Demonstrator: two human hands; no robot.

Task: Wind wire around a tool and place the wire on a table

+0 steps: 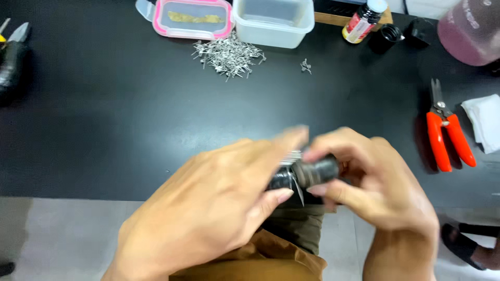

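My left hand (219,203) and my right hand (370,182) meet at the near edge of a black table (104,114). Between them is a dark cylindrical tool (312,173) with a row of thin metal pins along its top. The fingers of my right hand wrap its right end. On its left end sit the thumb and fingers of my left hand, which are motion-blurred. My palms hide most of the tool.
A heap of small metal pins (229,54) lies at the back, one stray pin (305,65) beside it. Behind stand a pink-rimmed lidded box (191,18), a clear tub (273,21) and a small bottle (363,21). Red-handled cutters (447,130) and white cloth (484,122) lie right.
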